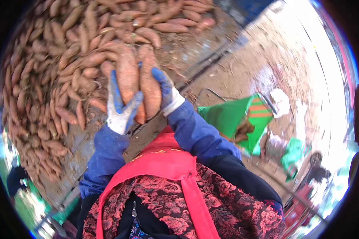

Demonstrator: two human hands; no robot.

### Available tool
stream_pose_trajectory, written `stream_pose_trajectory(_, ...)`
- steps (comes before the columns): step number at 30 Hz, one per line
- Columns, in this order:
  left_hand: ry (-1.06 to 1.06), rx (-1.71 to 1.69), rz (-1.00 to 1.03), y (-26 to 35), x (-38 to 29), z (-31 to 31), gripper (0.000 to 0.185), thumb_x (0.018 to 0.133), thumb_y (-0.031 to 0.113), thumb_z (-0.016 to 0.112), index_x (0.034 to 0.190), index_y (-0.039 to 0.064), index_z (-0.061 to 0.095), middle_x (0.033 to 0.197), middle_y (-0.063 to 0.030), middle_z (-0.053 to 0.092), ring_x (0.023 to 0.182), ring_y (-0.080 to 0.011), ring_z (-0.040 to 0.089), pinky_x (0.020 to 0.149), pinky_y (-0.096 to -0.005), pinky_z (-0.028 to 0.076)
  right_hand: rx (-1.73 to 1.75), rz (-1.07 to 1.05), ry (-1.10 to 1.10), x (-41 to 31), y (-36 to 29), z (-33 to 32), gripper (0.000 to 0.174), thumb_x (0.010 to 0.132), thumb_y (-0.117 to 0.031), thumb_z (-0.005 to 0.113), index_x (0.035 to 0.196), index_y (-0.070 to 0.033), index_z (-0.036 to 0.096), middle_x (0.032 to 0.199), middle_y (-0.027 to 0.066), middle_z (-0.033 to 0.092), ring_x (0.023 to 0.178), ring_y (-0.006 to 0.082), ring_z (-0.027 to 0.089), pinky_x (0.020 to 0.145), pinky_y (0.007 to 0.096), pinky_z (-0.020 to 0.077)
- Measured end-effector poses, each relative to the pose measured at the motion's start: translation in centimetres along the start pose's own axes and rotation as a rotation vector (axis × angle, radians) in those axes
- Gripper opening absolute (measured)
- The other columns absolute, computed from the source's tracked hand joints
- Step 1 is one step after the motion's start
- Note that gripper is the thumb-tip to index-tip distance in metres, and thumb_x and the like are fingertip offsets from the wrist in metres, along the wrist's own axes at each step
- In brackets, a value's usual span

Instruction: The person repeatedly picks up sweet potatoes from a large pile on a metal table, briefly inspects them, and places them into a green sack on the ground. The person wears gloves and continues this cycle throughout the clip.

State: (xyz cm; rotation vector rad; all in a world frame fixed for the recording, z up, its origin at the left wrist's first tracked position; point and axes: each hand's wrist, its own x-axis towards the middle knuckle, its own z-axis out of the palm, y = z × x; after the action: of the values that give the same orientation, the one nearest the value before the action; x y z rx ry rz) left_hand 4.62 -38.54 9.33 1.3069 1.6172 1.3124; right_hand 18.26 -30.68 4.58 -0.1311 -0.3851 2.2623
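Two large sweet potatoes are held side by side between my gloved hands. The left sweet potato [127, 74] is long and points away from me, with soil on its skin. Against its left side and near end lies my left hand [119, 107], in a white glove with a blue coated palm. My right hand [167, 87], gloved alike, grips the right sweet potato [152, 89] from its outer side; some of its fingers are hidden behind it. Just beyond both hands spreads a heap of sweet potatoes [77, 50].
The heap lies on a soil-strewn flat bed [194, 44] with a metal edge [203, 67]. On the dirt ground [227, 77] to the right stands a green bag [224, 116] with orange stripes. Farther off are a green sack [293, 154] and a wheeled vehicle [315, 167], both blurred.
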Motion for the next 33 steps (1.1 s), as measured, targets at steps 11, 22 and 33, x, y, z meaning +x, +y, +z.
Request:
stream_pose_trajectory(11, -0.831, 0.084, 0.619, 5.9, -7.5, 15.0, 0.078, 0.09, 0.046, 0.071, 0.153, 0.012, 0.041, 0.148, -0.0255, 0.046, 0.139, -0.0434, 0.043, 0.115, -0.0491, 0.036, -0.861, -0.951, 1.012, -30.2, -19.4, -7.0, 0.054, 0.109, -0.04, 0.036, 0.148, -0.003, 0.041, 0.144, 0.0116, 0.05, 0.131, 0.0232, 0.047, 0.115, 0.0362, 0.0328)
stream_pose_trajectory(22, 0.263, 0.461, -0.016, -7.0, 0.7, -20.6, 0.055, 0.088, 0.034, 0.075, 0.134, 0.007, 0.061, 0.124, -0.0163, 0.065, 0.11, -0.029, 0.066, 0.094, -0.0393, 0.054, -0.999, 0.096, 1.068, -17.5, -13.2, -19.3, 0.06, 0.103, -0.044, 0.047, 0.148, -0.005, 0.044, 0.141, 0.0135, 0.054, 0.125, 0.0307, 0.052, 0.108, 0.0434, 0.041)
stream_pose_trajectory(33, 0.451, 1.105, -0.722, -18.3, 20.7, -35.3, 0.09, 0.08, 0.049, 0.072, 0.155, 0.016, 0.034, 0.145, -0.0205, 0.053, 0.137, -0.0385, 0.047, 0.114, -0.0581, 0.033, -1.434, 0.18, 0.198, -5.8, -29.5, -21.3, 0.068, 0.096, -0.049, 0.058, 0.148, -0.008, 0.047, 0.137, 0.0154, 0.059, 0.119, 0.0382, 0.057, 0.101, 0.0506, 0.0492)
